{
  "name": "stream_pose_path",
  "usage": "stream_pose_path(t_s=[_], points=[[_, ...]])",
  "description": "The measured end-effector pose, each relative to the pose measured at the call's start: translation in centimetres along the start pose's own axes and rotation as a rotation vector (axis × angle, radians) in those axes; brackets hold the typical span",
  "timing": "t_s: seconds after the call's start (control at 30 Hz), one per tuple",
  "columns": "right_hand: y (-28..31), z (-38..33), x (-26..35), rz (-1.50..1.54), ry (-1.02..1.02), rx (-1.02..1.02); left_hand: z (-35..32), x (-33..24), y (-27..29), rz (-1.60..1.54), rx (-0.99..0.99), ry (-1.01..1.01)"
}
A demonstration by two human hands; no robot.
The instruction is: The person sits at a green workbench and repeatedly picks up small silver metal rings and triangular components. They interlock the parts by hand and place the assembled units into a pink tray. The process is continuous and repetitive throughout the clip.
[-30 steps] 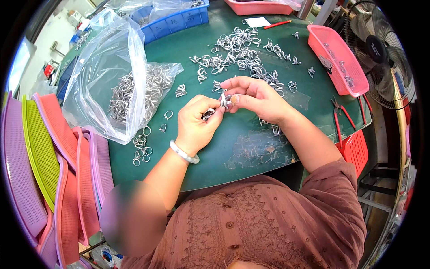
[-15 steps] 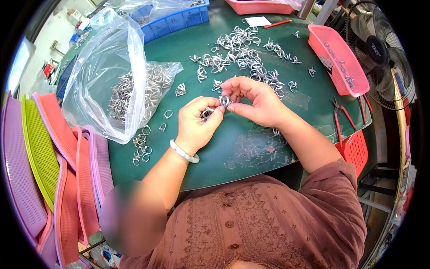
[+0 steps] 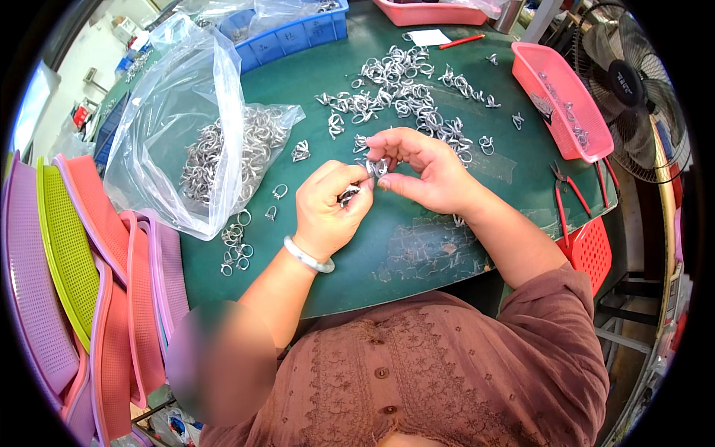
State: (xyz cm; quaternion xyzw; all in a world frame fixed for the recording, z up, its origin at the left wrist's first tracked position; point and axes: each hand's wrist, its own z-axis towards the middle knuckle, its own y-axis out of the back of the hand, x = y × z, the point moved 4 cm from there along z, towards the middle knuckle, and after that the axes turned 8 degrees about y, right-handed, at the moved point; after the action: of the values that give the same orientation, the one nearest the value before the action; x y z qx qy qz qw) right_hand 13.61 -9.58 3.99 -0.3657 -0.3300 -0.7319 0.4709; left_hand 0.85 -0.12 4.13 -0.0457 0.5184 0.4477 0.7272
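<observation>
**Two hands worked small metal rings over a green table**

At the far left, a stack of plastic sieve trays [image 3: 71,276] in purple, lime and pink leaned on edge beside the table, probably parked there within reach. Just right of them a clear plastic bag [image 3: 179,127] lay slumped on the green table [image 3: 417,253], its mouth open toward the person so that the bulk metal rings [image 3: 223,153] inside could be drawn out; a few loose rings [image 3: 237,242] had spilled onto the table near its opening.

Near the middle, the left hand [image 3: 328,208], a pale bangle [image 3: 307,257] on its wrist, was closed narrowly around a small dark metal piece [image 3: 347,196], pinched at the fingertips and aimed at the other hand. The right hand [image 3: 424,167] met it, thumb and forefinger nipped on a shiny ring cluster [image 3: 376,167], the remaining fingers curled loosely. Both pieces were held up off the table, just apart or barely touching; which could not be told. Holding them at the fingertips likely kept the join visible.

Beyond the hands a spread heap of joined ring clusters [image 3: 406,93] lay on the far side. Farther right sat a pink basket [image 3: 566,104], red-handled pliers [image 3: 560,197] at the table's edge, and a standing fan [image 3: 633,89].
</observation>
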Motion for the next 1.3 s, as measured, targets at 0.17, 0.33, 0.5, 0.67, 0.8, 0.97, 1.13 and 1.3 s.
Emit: stream_pose_path(t_s=[0.17, 0.33, 0.5, 0.67, 0.8, 0.97, 1.13, 1.3], points=[[0.3, 0.1, 0.1, -0.093, 0.030, -0.003, -0.2, 1.7, 0.0, -0.240, 0.017, 0.258], [0.7, 0.1, -0.1, 0.040, -0.043, -0.095, -0.3, 3.5, -0.2, -0.777, 0.089, 0.712], [1.0, 0.1, -0.1, 0.222, -0.265, -0.144, -0.4, 4.7, -0.6, -1.154, 0.191, 0.918], [0.8, 0.0, -0.2, 0.214, -0.303, -0.125, -0.3, 4.6, -0.6, -1.254, 0.235, 0.939], [0.8, 0.0, -0.2, 0.195, -0.326, -0.095, -0.4, 4.5, -0.7, -1.243, 0.225, 0.965], [0.6, -0.1, -0.3, 0.215, -0.359, -0.089, -0.5, 4.7, -0.8, -1.299, 0.268, 0.984], [0.6, -0.1, -0.5, 0.202, -0.330, -0.072, -0.5, 4.2, -1.0, -1.327, 0.250, 1.008], [0.7, 0.0, -0.3, 0.168, -0.367, -0.075, -0.5, 4.3, -1.1, -1.366, 0.297, 1.034]])
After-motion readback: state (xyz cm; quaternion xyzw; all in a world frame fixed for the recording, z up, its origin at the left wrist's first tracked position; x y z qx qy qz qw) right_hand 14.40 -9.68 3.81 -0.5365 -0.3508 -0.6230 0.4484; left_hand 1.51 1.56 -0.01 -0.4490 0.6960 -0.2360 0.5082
